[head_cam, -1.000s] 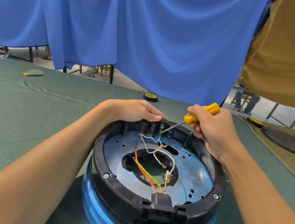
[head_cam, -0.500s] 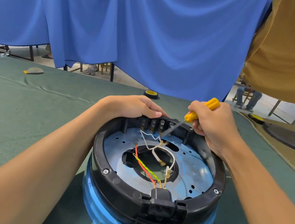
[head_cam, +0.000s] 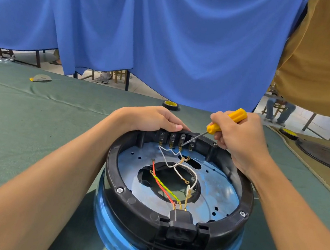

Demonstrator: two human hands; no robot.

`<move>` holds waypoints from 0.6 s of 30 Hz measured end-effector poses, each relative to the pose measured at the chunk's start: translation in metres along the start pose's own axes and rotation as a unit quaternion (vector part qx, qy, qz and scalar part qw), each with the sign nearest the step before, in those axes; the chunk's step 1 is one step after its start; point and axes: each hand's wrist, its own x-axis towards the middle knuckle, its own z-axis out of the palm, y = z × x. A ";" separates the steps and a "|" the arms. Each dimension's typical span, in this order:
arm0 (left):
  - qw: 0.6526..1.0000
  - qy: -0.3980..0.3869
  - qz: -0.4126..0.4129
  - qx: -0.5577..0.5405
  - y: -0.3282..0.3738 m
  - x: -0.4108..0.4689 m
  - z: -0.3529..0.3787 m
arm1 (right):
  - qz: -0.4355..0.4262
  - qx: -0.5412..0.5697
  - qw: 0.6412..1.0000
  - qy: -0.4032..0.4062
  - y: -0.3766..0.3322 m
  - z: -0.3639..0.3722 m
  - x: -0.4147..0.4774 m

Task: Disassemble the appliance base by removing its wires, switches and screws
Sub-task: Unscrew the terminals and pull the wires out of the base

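The round appliance base (head_cam: 240, 201), black rim over a blue body, stands upside down on the green table. Inside lie white wires (head_cam: 175, 164), a red wire (head_cam: 160, 184) and a yellow-green wire (head_cam: 164, 188) running to a black socket (head_cam: 182, 226) at the near rim. A row of switches (head_cam: 175, 140) sits on the far inner wall. My left hand (head_cam: 152, 118) grips the far rim just left of the switches. My right hand (head_cam: 240, 139) holds a yellow-handled screwdriver (head_cam: 227, 121), its tip at the switch row.
A yellow tape roll (head_cam: 170, 105) lies beyond the base. A second tape roll (head_cam: 288, 133) and dark round covers (head_cam: 325, 154) lie on a tan mat at right. A small cap-like item (head_cam: 41, 78) lies far left. A blue curtain hangs behind the table.
The screwdriver tip has shifted slightly up onto the switch terminals. My left hand stays on the rim. The view has dipped a little.
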 end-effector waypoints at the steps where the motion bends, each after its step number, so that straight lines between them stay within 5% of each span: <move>1: 1.000 0.000 0.000 0.000 0.000 0.000 0.000 | -0.006 -0.007 1.000 -0.006 0.000 0.000 0.000; 8: 1.000 0.028 -0.006 -0.001 0.005 -0.006 0.002 | -0.012 -0.031 0.999 -0.032 -0.002 0.001 -0.002; 13: 0.985 0.120 -0.021 0.124 0.013 -0.015 0.002 | -0.022 -0.042 0.998 -0.047 -0.004 0.000 -0.004; 18: 0.983 0.097 -0.055 0.145 0.017 -0.027 0.002 | -0.044 -0.042 0.998 -0.013 -0.011 0.001 -0.005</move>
